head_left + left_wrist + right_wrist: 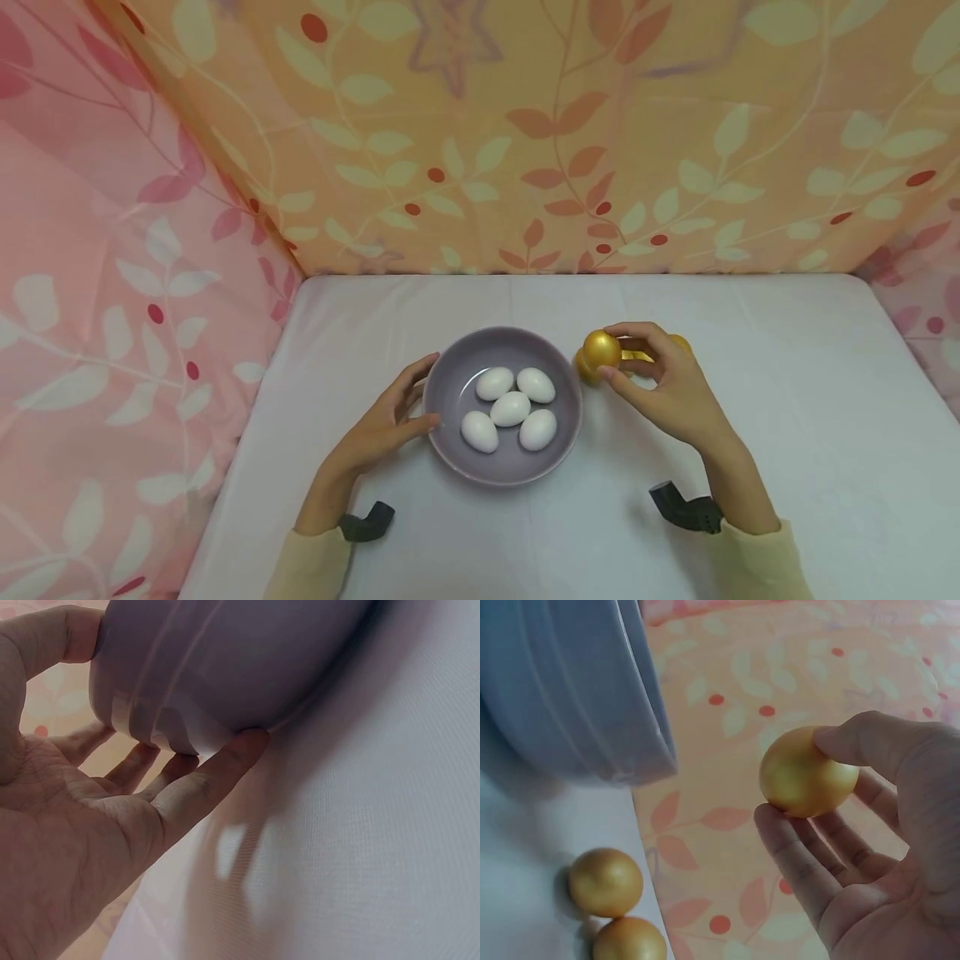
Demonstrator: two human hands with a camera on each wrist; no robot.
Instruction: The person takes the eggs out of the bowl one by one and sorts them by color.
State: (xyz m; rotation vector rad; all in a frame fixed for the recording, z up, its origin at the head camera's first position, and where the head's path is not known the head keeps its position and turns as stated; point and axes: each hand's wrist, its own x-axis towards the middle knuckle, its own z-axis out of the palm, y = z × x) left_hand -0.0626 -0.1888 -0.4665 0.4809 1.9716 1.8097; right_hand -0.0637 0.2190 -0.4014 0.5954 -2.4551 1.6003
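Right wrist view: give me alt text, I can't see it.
The right hand pinches a round golden egg between thumb and fingers, beside the grey ceramic bowl. Two more golden eggs lie on the white table.

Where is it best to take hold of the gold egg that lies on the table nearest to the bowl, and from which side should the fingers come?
Probably from above, thumb and fingers pinching the gold egg on the table across its round middle. It is smooth and handleless. The bowl stands close on one side and another gold egg touches it, so a side approach looks cramped. The right hand already holds a gold egg.
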